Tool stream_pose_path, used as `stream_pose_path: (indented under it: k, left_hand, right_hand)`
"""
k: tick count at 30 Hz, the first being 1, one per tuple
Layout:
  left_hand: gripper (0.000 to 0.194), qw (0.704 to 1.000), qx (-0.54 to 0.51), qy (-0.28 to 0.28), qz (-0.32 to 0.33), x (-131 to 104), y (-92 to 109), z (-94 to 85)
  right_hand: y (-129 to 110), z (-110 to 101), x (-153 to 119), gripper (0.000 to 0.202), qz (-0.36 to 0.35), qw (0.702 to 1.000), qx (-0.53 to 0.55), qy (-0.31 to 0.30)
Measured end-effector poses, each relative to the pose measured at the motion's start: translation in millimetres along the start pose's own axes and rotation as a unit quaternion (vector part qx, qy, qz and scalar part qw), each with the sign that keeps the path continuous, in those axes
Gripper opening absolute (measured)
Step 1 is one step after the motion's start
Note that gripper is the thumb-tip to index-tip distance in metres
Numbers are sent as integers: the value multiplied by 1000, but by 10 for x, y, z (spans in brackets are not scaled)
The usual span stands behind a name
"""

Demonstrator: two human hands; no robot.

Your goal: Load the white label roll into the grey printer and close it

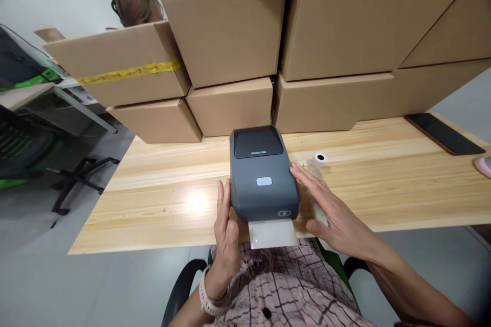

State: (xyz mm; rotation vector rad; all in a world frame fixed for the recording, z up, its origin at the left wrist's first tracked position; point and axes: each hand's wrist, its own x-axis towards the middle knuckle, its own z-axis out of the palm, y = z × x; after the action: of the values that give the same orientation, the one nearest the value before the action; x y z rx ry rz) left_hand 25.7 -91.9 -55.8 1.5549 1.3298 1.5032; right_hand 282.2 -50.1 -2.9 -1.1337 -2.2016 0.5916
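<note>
A dark grey label printer (263,184) stands on the wooden table with its lid down. A white paper strip (272,234) sticks out of its front, over the table's near edge. My left hand (227,235) rests upright along the printer's left side, fingers straight, holding nothing. On the other side, my right hand (333,214) has its fingertips at the printer's right side, with the thumb apart and nothing in it. A small white roll (319,158) lies just beyond my right hand, its unrolled translucent strip running partly beneath that hand.
Stacked cardboard boxes (230,36) line the back of the wooden table (153,189). A dark phone (445,134) and a pink object (483,166) lie at the right. Behind the boxes shows a person's head (136,5). An office chair (72,179) stands left.
</note>
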Motion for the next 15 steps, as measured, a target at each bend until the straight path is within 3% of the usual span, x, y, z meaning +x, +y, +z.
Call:
stream_pose_path:
  k: [3,5,10,12,15]
  left_hand:
    - [62,999,-37,9,35,159,103,11]
    - [61,994,-79,11,69,385,191,-8]
    - [64,993,-79,29,83,1155,226,-125]
    - [69,997,-67,-10,43,1362,122,-163]
    - [81,994,-37,-76,-73,1446,-80,-175]
  right_hand:
    - [-93,-123,76,95,-26,1000,13,5]
    - [-139,-211,227,98,-53,998,16,17]
    - [-89,-393,1014,90,-122,986,-24,113]
    - [-20,-442,1384,84,-134,977,-53,157]
    - [126,-506,1871,78,-127,970,-75,192]
